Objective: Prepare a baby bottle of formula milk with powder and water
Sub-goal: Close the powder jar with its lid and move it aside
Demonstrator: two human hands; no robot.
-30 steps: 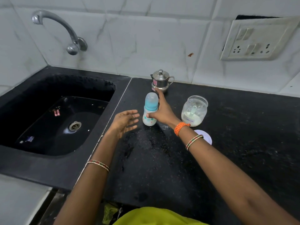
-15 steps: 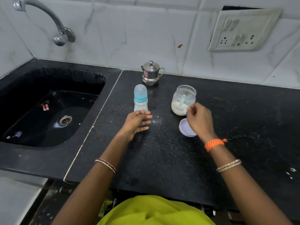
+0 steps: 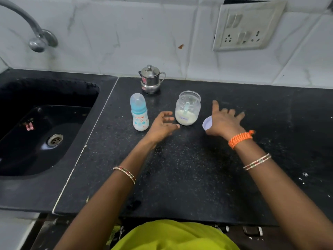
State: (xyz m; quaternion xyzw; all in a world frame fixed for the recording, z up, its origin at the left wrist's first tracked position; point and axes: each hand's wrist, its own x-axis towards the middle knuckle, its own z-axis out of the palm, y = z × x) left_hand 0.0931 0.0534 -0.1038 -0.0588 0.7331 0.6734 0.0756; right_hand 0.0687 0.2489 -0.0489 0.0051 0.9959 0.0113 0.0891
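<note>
Fingers (image 3: 232, 112) of right hand (image 3: 223, 121) spread over white lid (image 3: 206, 123), left hand (image 3: 162, 125) loosely curled, empty

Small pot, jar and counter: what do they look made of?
Small pot: polished metal, likely steel, going by its mirror-like grey shine. Jar: clear and see-through, with white powder and a scoop visible inside; plastic or glass, cannot tell. Counter: black speckled stone, probably polished granite, faintly glossy.

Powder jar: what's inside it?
Inside the open powder jar: white powder across the bottom and a pale blue scoop standing in it. The scoop's bowl is buried, so how full it is cannot be seen.
</note>
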